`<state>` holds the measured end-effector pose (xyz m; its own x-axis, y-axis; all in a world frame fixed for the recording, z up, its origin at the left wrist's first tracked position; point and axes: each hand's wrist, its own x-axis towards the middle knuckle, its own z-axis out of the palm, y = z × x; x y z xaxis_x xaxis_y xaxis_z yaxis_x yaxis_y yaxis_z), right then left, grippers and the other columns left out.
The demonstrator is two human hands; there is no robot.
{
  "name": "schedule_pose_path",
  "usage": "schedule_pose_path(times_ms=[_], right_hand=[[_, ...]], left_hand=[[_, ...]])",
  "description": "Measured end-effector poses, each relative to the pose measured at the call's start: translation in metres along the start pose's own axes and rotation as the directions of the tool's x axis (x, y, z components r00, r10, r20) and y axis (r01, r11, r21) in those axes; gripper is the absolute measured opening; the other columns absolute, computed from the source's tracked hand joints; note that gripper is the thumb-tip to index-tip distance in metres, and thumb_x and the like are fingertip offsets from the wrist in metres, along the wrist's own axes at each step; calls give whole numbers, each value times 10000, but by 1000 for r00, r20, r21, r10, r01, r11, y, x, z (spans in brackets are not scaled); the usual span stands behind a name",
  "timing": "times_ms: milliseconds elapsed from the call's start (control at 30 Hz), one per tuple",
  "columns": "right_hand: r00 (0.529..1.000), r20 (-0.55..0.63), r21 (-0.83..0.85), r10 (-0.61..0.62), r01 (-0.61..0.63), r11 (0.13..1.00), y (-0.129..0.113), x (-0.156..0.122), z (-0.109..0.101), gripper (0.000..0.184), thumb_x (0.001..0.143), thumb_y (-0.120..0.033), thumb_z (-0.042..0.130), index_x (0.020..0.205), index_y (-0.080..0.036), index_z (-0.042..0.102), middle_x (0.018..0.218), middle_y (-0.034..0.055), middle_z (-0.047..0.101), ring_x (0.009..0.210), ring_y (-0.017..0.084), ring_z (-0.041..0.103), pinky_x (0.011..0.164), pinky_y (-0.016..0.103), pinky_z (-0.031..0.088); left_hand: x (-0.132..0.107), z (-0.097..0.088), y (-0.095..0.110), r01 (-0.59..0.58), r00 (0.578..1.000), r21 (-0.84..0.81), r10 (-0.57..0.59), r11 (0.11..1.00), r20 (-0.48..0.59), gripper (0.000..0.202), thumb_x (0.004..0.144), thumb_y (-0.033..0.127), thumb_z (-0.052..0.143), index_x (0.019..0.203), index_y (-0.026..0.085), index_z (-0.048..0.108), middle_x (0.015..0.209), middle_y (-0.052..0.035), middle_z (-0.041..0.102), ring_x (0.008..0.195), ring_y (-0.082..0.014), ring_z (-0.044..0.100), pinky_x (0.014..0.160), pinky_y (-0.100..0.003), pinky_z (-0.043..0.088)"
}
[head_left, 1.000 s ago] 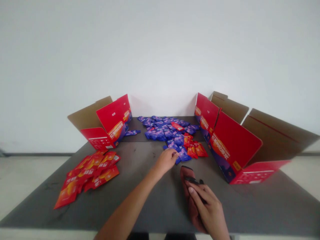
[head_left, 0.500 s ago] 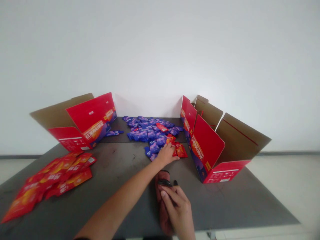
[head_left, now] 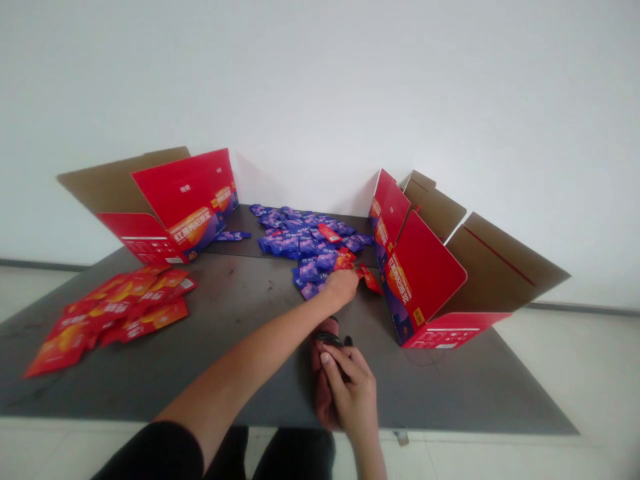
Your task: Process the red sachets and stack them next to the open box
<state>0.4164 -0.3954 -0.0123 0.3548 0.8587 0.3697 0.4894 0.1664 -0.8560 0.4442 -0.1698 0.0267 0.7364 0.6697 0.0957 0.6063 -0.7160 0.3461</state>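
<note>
My left hand (head_left: 343, 285) reaches out across the table, its fingers closed at the edge of a red-orange sachet (head_left: 371, 280); the fingertips are partly hidden. Another red-orange sachet (head_left: 345, 259) lies just beyond that hand. Blue-purple sachets (head_left: 310, 269) are heaped beside and behind it. Closer to me, my right hand (head_left: 353, 383) is closed on a small black object (head_left: 329, 339), whose kind I cannot make out. Beneath these fingers is a soft reddish-brown pouch (head_left: 325, 403), lying lengthwise near the table's front edge.
An open red carton (head_left: 185, 200) stands at the left. Two more open red cartons (head_left: 425, 267) stand in a row at the right, flaps up. Overlapping red-orange sachets (head_left: 115, 307) lie at the front left of the grey table (head_left: 225, 360). A white wall is behind.
My left hand has closed, and the red-orange sachet beside it has shifted and tilted. My right hand keeps its hold at the pouch. The head view has tilted downward.
</note>
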Motion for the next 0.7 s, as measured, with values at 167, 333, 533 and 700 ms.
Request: schedule_pose_path(times_ms=[167, 333, 533, 700], right_hand=[[1000, -6, -10, 9, -9, 1000, 4, -1, 1, 237, 1001, -399, 620, 1185, -364, 766, 996, 11, 702, 947, 150, 682, 845, 252, 538], [1000, -24, -8, -3, 3, 1000, 3, -1, -1, 234, 997, -396, 627, 1174, -346, 772, 1009, 18, 709, 941, 151, 689, 836, 254, 539], [998, -50, 17, -33, 34, 999, 4, 0, -4, 224, 985, -391, 648, 1164, -350, 776, 997, 7, 711, 936, 143, 699, 837, 239, 540], [999, -42, 11, -25, 25, 1000, 6, -1, -9, 225, 964, -425, 670, 1141, -348, 785, 1014, 10, 720, 941, 156, 703, 831, 249, 545]], left_hand=[[-12, -18, -7, 50, 998, 91, -48, 995, -32, 362, 992, 374, 668, 1261, 134, 632, 1248, -114, 656, 1075, -237, 675, 927, -448, 584], [-48, -55, -22, 60, 989, 28, -55, 998, -136, 282, 1043, 261, 528, 1252, 123, 658, 1107, -148, 739, 1030, -267, 719, 930, -418, 561], [-149, -91, -63, 1, 974, -245, -57, 969, -221, 381, 1024, 229, 416, 1329, 196, 642, 1219, -73, 754, 1053, -205, 727, 895, -274, 545], [-245, -85, -105, 197, 961, -825, -271, 529, 56, 575, 928, 360, 619, 1459, 148, 555, 1158, -95, 765, 929, -217, 730, 792, -291, 550]])
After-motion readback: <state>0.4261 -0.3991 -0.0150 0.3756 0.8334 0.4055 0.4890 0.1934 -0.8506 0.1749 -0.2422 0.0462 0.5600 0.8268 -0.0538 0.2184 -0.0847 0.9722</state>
